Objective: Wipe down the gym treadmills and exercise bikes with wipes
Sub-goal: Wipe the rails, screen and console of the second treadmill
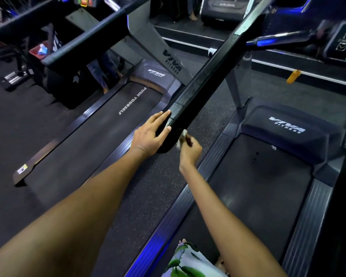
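Both hands at handrail point(198, 84) end: left hand point(148, 136) rests, right hand point(189, 151) pinches wipe point(182, 136).

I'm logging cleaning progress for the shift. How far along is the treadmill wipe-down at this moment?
Nothing shows as finished; no surface looks visibly wiped. In hand: the right hand pinches a white wipe against the near end of the black handrail, while the left hand rests on that rail with straight fingers. Left: the rest of the rail, the left treadmill and the right treadmill. No exercise bike is clearly in view.
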`<action>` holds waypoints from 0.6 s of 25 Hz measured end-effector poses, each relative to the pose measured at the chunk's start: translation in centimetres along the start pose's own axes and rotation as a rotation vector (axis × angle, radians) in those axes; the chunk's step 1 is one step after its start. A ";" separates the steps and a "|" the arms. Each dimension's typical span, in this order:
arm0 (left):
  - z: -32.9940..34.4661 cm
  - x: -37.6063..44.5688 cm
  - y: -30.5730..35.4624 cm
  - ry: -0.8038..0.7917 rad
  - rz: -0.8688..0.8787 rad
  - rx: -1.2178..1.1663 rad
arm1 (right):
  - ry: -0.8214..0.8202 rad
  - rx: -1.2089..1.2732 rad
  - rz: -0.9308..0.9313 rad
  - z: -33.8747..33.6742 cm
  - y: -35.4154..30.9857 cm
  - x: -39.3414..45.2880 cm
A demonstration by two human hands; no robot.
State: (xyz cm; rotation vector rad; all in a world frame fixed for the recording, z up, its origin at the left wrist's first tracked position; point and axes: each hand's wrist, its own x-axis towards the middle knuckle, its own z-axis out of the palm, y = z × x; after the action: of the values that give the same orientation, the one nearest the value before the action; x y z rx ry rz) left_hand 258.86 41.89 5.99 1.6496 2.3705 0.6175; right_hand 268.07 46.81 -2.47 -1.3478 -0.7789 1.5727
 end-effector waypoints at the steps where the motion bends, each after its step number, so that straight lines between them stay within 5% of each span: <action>1: 0.1 0.0 0.0 0.002 0.003 0.005 | 0.030 0.007 -0.002 0.2 -0.8 0.9; 5: 0.0 0.0 -0.1 0.014 0.002 0.005 | -0.002 0.066 -0.077 0.2 -1.5 0.2; 10: 0.0 0.0 0.1 0.023 0.003 0.020 | 0.045 0.059 0.062 0.1 -1.2 1.5; 15: 0.2 0.0 -0.2 0.024 0.010 0.032 | -0.036 0.080 -0.159 0.3 -2.0 -1.3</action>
State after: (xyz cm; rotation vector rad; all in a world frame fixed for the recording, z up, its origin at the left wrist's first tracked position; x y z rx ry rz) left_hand 258.77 41.85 5.76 1.6780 2.4027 0.6074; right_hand 268.21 46.48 -0.08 -1.1740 -0.8163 1.4901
